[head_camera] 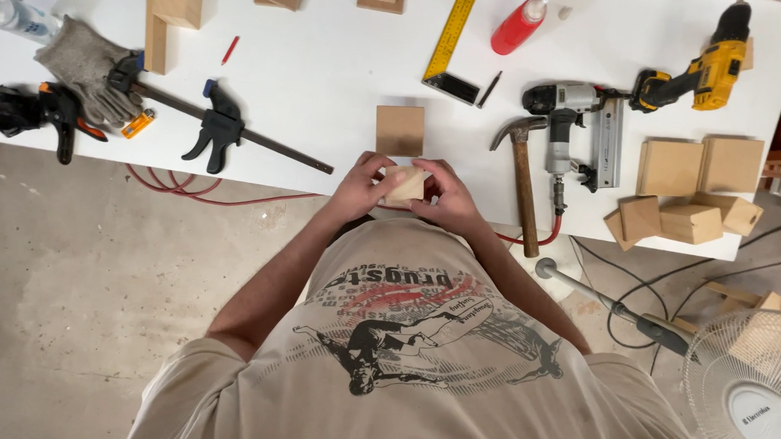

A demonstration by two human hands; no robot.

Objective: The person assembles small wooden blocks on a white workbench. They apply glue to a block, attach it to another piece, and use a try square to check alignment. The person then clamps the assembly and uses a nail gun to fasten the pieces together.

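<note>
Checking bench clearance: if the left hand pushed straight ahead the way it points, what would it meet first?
Probably the flat square wooden board, just beyond the small wooden block that the left hand grips with the right hand; depth is uncertain.

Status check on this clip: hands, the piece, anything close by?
Left hand and right hand both gripping small wooden block at table edge. Flat square board just beyond. Hammer to the right.

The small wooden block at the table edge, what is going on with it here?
A person holds the small wooden block between the left hand and the right hand, fingers curled around it, at the near edge of the white table. A flat square wooden piece lies on the table just beyond it. A hammer and a nail gun lie to the right, a bar clamp to the left.
</note>
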